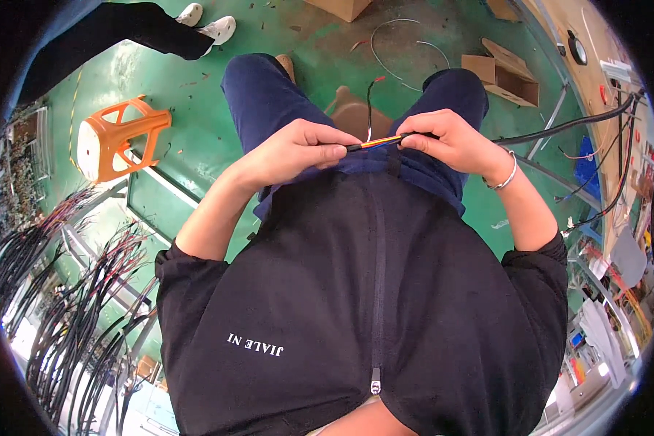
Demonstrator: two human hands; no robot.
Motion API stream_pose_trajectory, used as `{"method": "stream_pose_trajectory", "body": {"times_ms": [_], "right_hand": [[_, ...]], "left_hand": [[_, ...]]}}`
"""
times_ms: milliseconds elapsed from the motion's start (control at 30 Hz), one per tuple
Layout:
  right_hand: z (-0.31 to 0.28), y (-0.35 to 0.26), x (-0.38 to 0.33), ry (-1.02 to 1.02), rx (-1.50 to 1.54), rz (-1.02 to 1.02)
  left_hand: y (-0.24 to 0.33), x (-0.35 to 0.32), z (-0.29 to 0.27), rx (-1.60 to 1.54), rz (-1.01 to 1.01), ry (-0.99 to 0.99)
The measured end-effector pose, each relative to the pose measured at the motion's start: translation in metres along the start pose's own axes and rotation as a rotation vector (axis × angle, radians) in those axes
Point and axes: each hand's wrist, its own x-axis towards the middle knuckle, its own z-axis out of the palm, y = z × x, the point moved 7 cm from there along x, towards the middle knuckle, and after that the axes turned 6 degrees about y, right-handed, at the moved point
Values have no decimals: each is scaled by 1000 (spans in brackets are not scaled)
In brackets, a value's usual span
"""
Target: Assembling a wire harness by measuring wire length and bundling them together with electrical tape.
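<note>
Above my lap, a black multi-core cable is stretched between my two hands. My left hand is closed, pinching a black section by thumb and fingers. On the other side my right hand is closed round the black jacket. Bare of jacket between them, thin coloured wires show yellow, red and blue. Close to this stretch, a thin black wire with a red end sticks out away from me; where it joins is hard to see. From my right hand the cable runs off to the workbench at the right.
An orange stool lies tipped over at the left. Bundles of black cables hang at lower left. Another person's legs reach in at upper left. An opened cardboard box and a loose grey tube lie on the green floor.
</note>
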Motion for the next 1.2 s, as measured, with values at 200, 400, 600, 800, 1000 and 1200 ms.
{"method": "stream_pose_trajectory", "body": {"times_ms": [200,400,600,800,1000,1200], "right_hand": [[-11,-12,-13,69,-43,45],[-33,-14,-32,221,-87,-17],[-93,-8,-72,524,-137,104],[-157,11,-79,757,-52,133],[-182,29,-69,832,-68,115],[-193,45,-58,799,-94,179]], "left_hand": [[21,7,1,-11,39,-21],[58,21,-1,199,114,182],[143,87,19,514,251,109],[218,162,20,712,405,-16],[325,259,-8,1110,1017,315],[316,315,2,1478,1166,534]]}}
